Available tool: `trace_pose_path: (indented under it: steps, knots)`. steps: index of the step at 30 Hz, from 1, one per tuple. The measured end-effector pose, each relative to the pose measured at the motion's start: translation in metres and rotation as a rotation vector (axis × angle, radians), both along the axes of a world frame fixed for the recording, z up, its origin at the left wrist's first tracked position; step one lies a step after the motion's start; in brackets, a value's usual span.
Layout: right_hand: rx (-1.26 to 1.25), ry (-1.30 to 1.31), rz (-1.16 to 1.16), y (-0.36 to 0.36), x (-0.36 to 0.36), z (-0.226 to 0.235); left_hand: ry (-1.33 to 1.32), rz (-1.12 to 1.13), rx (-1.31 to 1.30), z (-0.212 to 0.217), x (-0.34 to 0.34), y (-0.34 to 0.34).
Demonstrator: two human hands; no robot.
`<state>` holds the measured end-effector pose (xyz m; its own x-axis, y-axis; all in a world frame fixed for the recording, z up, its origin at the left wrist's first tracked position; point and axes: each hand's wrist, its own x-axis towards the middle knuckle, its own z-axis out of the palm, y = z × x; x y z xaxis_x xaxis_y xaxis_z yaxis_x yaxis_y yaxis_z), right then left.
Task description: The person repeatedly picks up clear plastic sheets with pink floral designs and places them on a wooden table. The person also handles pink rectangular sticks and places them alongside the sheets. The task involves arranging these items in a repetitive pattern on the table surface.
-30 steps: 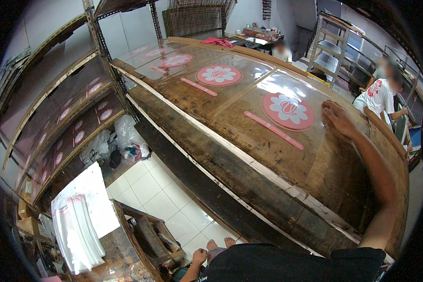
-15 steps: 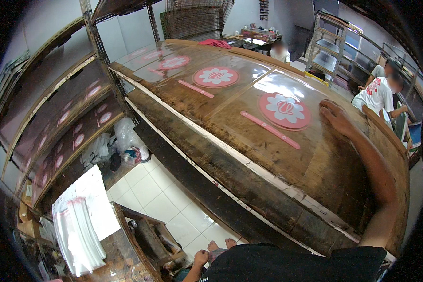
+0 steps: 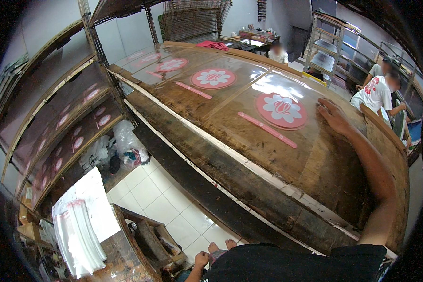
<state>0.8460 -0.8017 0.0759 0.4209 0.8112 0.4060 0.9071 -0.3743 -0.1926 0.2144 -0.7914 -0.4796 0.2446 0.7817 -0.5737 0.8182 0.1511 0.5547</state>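
Observation:
My right hand (image 3: 334, 117) lies flat with fingers stretched out at the right edge of a clear plastic sheet (image 3: 286, 81), on a worn wooden shelf board (image 3: 333, 188). This sheet bears a pink round print with a pale flower (image 3: 282, 110) and a slim pink strip (image 3: 267, 129). Similar printed sheets continue in a row toward the far left, the closest showing another pink flower disc (image 3: 213, 78). Low at my side, my left hand (image 3: 201, 259) is curled closed beside my leg, and nothing shows in it.
Racks at left hold more printed sheets (image 3: 77, 142). A stack of clear plastic (image 3: 80, 237) lies on a small wooden table (image 3: 127, 265) at lower left. Plastic bags (image 3: 129, 141) sit on the lowest rack. One person (image 3: 278, 55) is at the back; others (image 3: 376, 94) work at far right.
The whole view has shifted very slightly, moving the prints a little left. My right hand stays at the sheet's edge, and my left hand remains low and closed.

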Motion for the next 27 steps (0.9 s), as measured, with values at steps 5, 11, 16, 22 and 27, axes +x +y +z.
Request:
trace_pose_path:
  steps: [5, 11, 16, 22, 27]
  knots:
    - [-0.037, 0.049, 0.048, 0.001, 0.010, -0.001, 0.020, 0.012, -0.003, 0.005, 0.000, -0.004]
    - [0.003, 0.115, -0.003, 0.002, -0.001, 0.000, 0.031, 0.008, -0.016, -0.010, -0.005, -0.009]
    - [0.052, 0.062, -0.026, 0.003, 0.021, -0.012, 0.018, 0.005, -0.029, -0.011, -0.010, -0.008]
    - [0.081, 0.270, -0.098, 0.018, 0.002, 0.045, -0.157, 0.135, 0.072, 0.008, 0.002, 0.011]
    - [0.237, 0.058, 0.135, 0.065, -0.090, 0.103, -0.277, 0.294, 0.311, 0.099, 0.005, 0.069]
